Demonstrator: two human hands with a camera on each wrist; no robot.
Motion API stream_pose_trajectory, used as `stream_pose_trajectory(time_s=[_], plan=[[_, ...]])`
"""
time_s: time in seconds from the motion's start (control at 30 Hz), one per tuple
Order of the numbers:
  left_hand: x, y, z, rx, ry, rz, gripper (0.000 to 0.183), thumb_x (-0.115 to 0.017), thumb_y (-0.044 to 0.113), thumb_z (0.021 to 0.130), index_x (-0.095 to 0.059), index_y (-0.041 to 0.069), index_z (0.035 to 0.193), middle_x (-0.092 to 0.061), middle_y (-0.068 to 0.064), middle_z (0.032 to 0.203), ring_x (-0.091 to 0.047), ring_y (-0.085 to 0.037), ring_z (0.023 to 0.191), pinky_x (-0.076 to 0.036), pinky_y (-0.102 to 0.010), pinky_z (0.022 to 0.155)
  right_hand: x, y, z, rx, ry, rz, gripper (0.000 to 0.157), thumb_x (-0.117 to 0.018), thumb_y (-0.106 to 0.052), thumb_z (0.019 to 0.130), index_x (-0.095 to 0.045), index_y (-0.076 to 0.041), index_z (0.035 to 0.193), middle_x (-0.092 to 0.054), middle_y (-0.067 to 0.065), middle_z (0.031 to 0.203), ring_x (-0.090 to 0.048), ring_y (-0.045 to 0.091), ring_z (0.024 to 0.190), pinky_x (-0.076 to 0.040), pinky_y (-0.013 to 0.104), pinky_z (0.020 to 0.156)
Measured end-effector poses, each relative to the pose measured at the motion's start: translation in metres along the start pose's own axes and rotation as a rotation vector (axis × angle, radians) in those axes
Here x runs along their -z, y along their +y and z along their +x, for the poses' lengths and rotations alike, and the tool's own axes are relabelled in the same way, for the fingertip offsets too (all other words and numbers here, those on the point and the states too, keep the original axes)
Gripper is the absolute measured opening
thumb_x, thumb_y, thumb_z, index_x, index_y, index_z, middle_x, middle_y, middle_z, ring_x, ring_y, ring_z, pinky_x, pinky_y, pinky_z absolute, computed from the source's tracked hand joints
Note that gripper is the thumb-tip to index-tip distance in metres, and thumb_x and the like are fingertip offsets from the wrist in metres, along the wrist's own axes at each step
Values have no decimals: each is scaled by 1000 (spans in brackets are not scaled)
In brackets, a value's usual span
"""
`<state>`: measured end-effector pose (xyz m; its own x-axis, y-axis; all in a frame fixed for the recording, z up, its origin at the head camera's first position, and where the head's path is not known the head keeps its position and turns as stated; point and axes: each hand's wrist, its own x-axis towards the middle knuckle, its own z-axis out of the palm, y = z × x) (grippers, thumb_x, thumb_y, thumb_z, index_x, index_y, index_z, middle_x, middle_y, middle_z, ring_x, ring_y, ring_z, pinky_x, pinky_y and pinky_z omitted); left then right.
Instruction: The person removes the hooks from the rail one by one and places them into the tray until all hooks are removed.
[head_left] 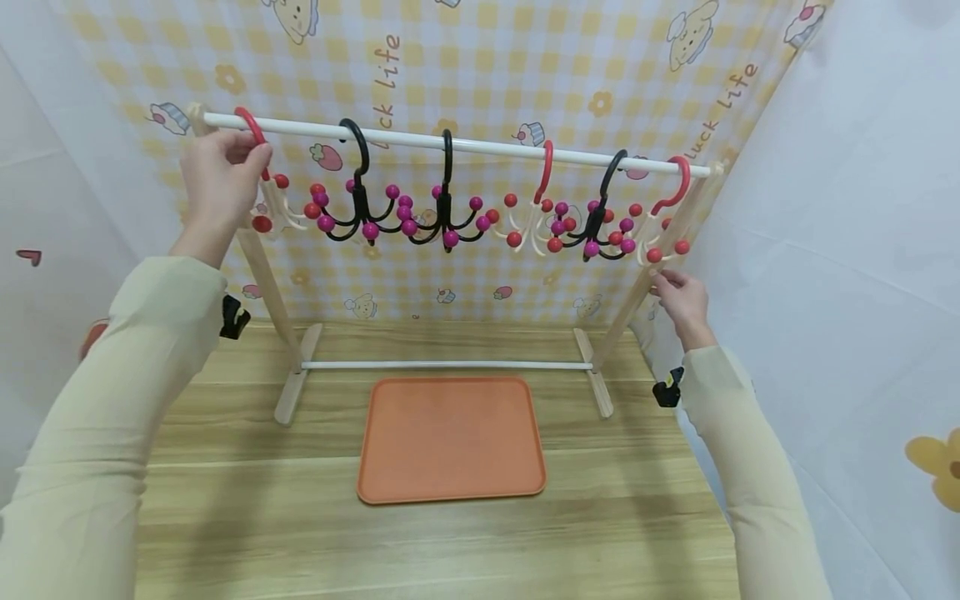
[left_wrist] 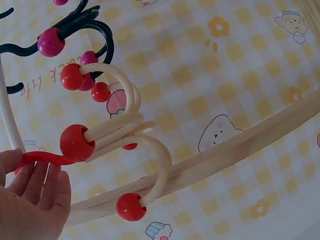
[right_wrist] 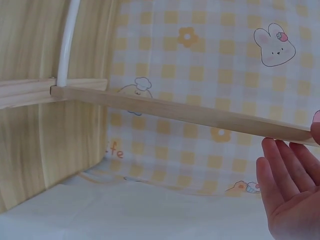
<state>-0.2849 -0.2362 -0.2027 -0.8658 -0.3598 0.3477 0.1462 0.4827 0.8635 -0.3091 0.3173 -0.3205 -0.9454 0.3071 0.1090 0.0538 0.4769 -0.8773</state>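
My left hand [head_left: 219, 183] pinches the red hook of a cream multi-hook hanger [head_left: 275, 198] at the left end of the white rod [head_left: 491, 149]. In the left wrist view, thumb and fingers close around that red hook, and red balls tip the curved cream arms. The right hand [head_left: 681, 302] holds the rack's right wooden post [head_left: 633, 302] between thumb and fingers, below the rightmost cream hanger [head_left: 651, 229]. The right wrist view shows fingertips against the post's side, with the thumb partly cut off by the frame edge.
Along the rod hang black hangers with magenta balls [head_left: 360, 204] and another cream hanger [head_left: 535, 217]. An orange tray [head_left: 453, 442] lies on the wooden table [head_left: 450, 550] in front of the rack's lower bar [head_left: 450, 365]. Behind the rack hangs a yellow checked cloth [head_left: 480, 75].
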Motion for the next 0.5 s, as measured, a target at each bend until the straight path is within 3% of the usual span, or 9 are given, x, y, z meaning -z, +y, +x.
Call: stream_pose_trajectory(time_s=[0.33,0.5], plan=[[4,1,1,-21,50,-10,34,-54,24,87,-58,5,115,-54,1,95,-45,-4,80,-37,-18,84,1,-3,0,-24,-26,-22,51,-46,-33,90,-45,5,124,-52,23,117,-57,21,95,-44,26,72],[9,5,-1,-70,91,-55,29,-56,22,86,-61,5,109,-56,5,88,-48,-2,76,-41,-11,68,2,-4,-1,-25,-40,-23,51,-46,-32,90,-45,5,125,-52,22,115,-56,23,98,-44,22,68]])
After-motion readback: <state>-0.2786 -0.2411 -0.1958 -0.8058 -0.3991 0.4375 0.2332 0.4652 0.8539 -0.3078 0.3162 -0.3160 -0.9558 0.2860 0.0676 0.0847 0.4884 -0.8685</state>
